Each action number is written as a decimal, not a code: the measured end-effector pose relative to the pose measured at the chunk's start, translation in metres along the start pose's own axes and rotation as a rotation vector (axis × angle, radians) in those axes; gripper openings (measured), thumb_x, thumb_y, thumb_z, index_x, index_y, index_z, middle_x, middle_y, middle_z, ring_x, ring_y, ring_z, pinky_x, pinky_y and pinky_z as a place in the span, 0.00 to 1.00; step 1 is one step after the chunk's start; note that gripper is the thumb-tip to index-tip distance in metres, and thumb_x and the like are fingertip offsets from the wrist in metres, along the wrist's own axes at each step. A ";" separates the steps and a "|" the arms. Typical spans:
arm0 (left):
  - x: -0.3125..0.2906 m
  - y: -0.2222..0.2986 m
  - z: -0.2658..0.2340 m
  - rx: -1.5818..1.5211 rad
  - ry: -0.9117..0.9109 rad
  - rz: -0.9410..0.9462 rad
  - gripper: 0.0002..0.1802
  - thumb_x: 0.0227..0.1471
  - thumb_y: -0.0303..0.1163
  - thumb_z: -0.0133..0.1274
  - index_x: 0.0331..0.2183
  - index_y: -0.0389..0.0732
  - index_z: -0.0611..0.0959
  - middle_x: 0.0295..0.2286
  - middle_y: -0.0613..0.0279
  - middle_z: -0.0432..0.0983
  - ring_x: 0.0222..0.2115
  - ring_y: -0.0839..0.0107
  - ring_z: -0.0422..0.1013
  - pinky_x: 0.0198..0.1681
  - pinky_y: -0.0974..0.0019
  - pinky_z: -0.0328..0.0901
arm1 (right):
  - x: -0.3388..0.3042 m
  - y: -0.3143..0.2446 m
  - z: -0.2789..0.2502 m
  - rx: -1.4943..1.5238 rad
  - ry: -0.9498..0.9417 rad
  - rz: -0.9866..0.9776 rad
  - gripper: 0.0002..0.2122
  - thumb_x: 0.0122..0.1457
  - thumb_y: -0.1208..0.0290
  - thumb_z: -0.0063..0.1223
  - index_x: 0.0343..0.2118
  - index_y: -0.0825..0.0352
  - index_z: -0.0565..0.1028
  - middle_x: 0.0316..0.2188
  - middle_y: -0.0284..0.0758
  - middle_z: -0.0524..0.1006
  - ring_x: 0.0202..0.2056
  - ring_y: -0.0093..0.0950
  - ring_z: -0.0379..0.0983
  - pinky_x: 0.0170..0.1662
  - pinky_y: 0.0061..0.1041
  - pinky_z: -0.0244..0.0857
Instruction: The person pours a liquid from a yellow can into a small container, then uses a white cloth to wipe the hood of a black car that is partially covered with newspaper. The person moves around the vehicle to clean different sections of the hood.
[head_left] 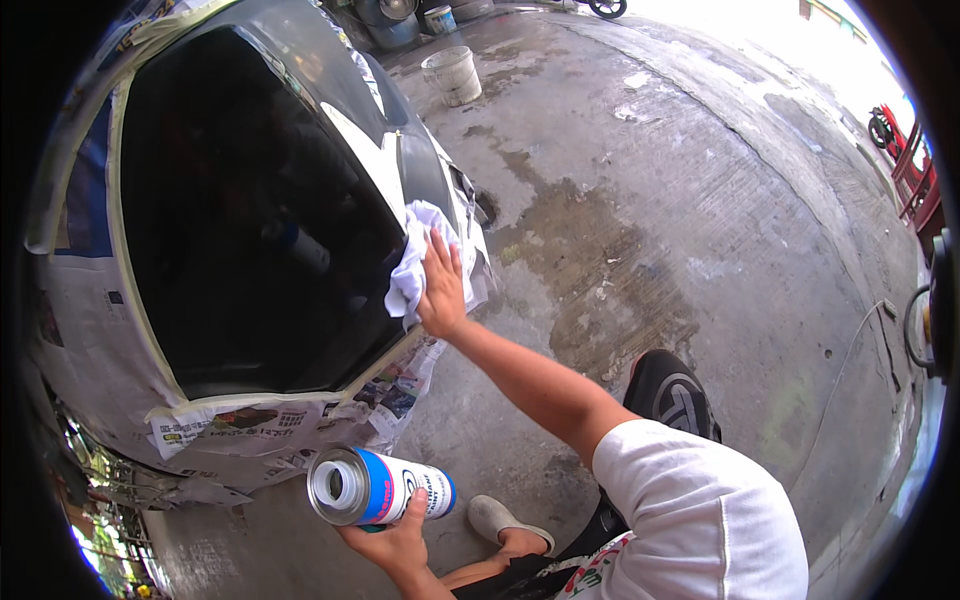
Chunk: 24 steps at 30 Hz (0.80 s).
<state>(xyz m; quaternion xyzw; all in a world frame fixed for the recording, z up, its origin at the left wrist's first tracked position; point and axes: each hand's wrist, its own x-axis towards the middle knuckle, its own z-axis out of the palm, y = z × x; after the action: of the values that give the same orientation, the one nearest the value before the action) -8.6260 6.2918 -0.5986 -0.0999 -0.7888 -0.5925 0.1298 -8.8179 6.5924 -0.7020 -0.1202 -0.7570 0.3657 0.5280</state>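
My right hand presses a crumpled white cloth against the edge of a glossy black car panel, its fingers stretched along the cloth. Masking tape and newspaper sheets border the panel. Lower down, my left hand is wrapped round a metal paint can with a blue, white and pink label. The can is tilted, and its round spout faces away from my hand. Its reflection shows faintly in the black surface. Part of my right palm and the cloth beneath it are hidden.
A dirty white bucket stands on the stained concrete floor beyond the car. My foot in a grey clog is below the car's near edge. A cable lies at the right, and a red motorbike stands at the far right.
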 end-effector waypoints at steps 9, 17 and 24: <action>-0.006 -0.013 -0.013 0.221 -0.073 0.093 0.56 0.30 0.28 0.82 0.61 0.31 0.71 0.55 0.49 0.74 0.54 0.59 0.73 0.63 0.54 0.64 | 0.208 0.103 -0.016 0.073 -0.110 0.012 0.24 0.67 0.59 0.45 0.66 0.56 0.70 0.70 0.45 0.63 0.69 0.47 0.59 0.70 0.41 0.54; -0.010 -0.029 -0.018 0.264 -0.060 -0.026 0.54 0.31 0.29 0.82 0.60 0.31 0.73 0.55 0.48 0.73 0.54 0.60 0.73 0.62 0.53 0.65 | 0.095 0.053 0.010 0.090 0.236 0.425 0.29 0.62 0.65 0.55 0.67 0.62 0.67 0.66 0.51 0.65 0.64 0.52 0.64 0.67 0.43 0.59; -0.013 0.003 0.010 -0.088 -0.108 -0.038 0.52 0.35 0.23 0.75 0.61 0.28 0.67 0.54 0.43 0.73 0.52 0.54 0.75 0.57 0.49 0.73 | -0.046 -0.007 0.014 -0.116 0.237 0.220 0.26 0.49 0.79 0.54 0.55 0.60 0.80 0.72 0.49 0.58 0.71 0.58 0.52 0.70 0.50 0.50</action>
<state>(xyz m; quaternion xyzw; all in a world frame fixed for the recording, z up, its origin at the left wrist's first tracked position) -8.6137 6.3023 -0.6024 -0.1226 -0.7694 -0.6228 0.0713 -8.8097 6.5555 -0.7318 -0.2751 -0.6917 0.3603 0.5622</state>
